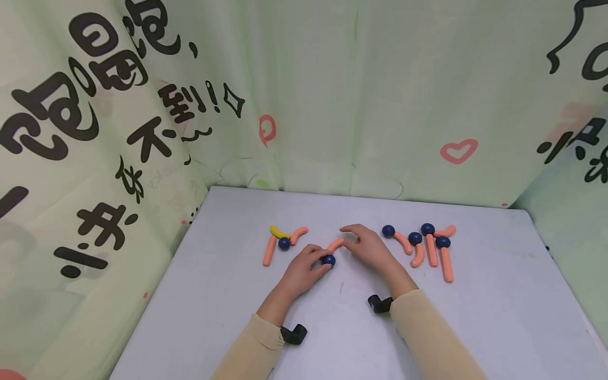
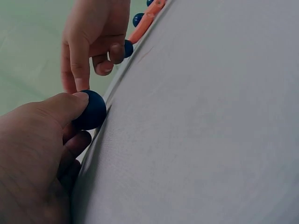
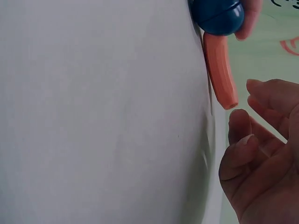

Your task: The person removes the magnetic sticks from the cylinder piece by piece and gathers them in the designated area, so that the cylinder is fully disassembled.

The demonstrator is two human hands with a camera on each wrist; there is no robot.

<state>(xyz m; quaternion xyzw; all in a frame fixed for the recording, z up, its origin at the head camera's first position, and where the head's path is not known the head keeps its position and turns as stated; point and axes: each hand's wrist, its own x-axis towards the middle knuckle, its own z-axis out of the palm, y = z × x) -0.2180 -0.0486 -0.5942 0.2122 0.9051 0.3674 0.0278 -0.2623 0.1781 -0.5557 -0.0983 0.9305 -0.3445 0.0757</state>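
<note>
Near the middle of the table, my left hand (image 1: 303,270) pinches a dark blue ball (image 1: 328,260) between thumb and fingers. A curved orange stick (image 1: 335,244) extends from the ball on its far side; in the right wrist view the orange stick (image 3: 219,70) meets the blue ball (image 3: 218,17). My right hand (image 1: 369,248) is beside the stick's free end. In the right wrist view a small gap parts the stick from the fingers of the right hand (image 3: 266,154), which are loosely bent around nothing. The left wrist view shows the thumb on the ball (image 2: 93,112).
To the left lie a straight orange stick (image 1: 269,250), a yellow curved piece (image 1: 279,233), a blue ball (image 1: 284,243) and a curved orange stick (image 1: 298,235). Several blue balls with orange sticks (image 1: 431,248) lie on the right. Printed curtains (image 1: 313,105) surround the white table (image 1: 342,338).
</note>
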